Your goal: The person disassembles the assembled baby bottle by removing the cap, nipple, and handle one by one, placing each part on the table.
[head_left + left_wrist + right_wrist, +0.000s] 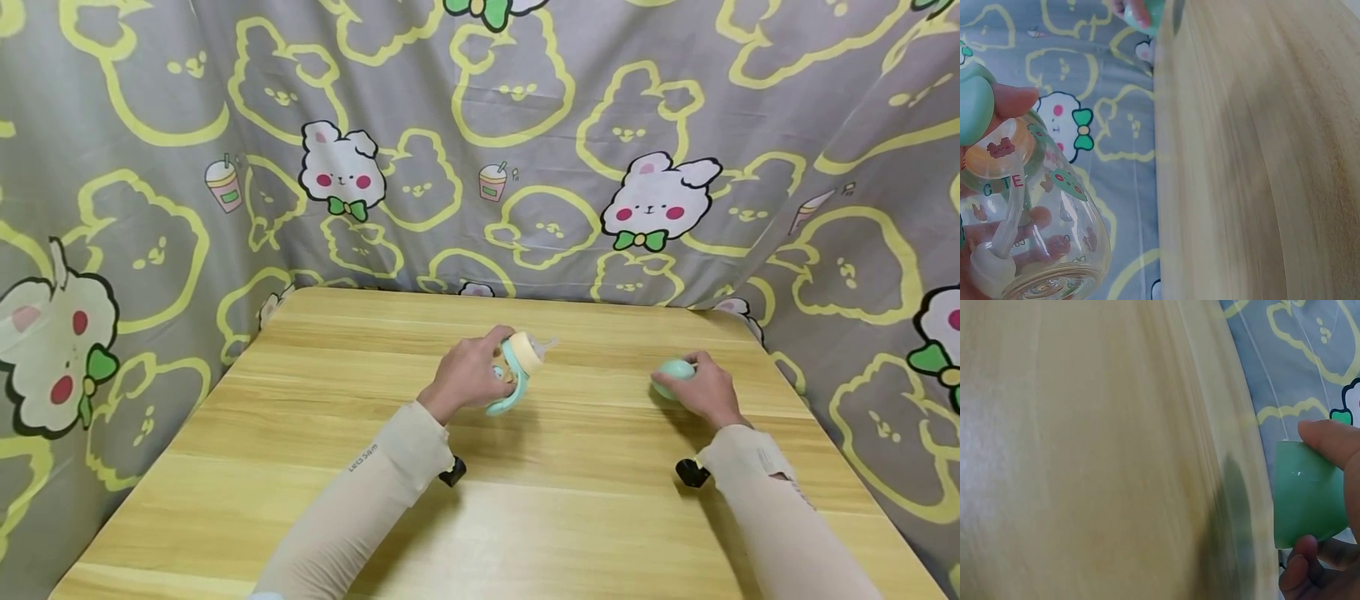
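My left hand point(471, 372) grips a clear baby bottle point(1054, 225) with a cream collar, a pale nipple and mint-green handles. The bottle is tilted in the head view, its nipple end pointing right and up. Through its printed wall in the left wrist view I see a straw point(1010, 219) with a white weight at its end. My right hand point(708, 390) holds a mint-green bottle cap point(1310, 495) between thumb and fingers, off to the right of the bottle and apart from it. Both things are held above the table.
A wood-grain table point(337, 367) lies under both hands. Behind it and along its sides hangs a grey curtain point(420, 100) with yellow outlines and white rabbits. Dark wrist-camera mounts point(453, 472) show below the sleeves.
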`<state>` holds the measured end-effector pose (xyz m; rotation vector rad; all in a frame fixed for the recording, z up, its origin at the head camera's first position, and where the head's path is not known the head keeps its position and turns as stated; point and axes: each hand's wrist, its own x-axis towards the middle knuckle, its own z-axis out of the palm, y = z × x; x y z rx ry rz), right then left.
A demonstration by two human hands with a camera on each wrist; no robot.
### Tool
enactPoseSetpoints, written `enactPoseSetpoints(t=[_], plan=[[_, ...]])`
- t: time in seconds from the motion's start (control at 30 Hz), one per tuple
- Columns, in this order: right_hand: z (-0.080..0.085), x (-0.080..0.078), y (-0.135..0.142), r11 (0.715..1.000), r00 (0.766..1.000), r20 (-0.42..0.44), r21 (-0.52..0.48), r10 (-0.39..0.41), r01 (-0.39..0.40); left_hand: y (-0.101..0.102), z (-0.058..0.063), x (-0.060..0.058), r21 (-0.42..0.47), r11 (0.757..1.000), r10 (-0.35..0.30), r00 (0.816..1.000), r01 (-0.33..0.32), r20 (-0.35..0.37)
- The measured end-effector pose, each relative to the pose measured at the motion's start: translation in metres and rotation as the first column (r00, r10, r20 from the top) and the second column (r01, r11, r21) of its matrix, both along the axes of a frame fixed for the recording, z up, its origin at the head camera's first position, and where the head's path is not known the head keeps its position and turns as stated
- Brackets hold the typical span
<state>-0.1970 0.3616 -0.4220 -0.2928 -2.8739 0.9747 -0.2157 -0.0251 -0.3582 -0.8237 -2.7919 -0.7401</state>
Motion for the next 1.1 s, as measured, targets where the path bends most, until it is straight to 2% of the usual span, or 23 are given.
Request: enactPoseSetpoints(t=[1.1], plan=[[-0.0078, 0.0039, 0.0048, 0.999, 0.999, 0.050, 0.040, 0.008, -0.010, -0.0028, 0.0022, 0.0041, 0.011, 1.000, -0.015, 1.000, 0.015, 0.016]])
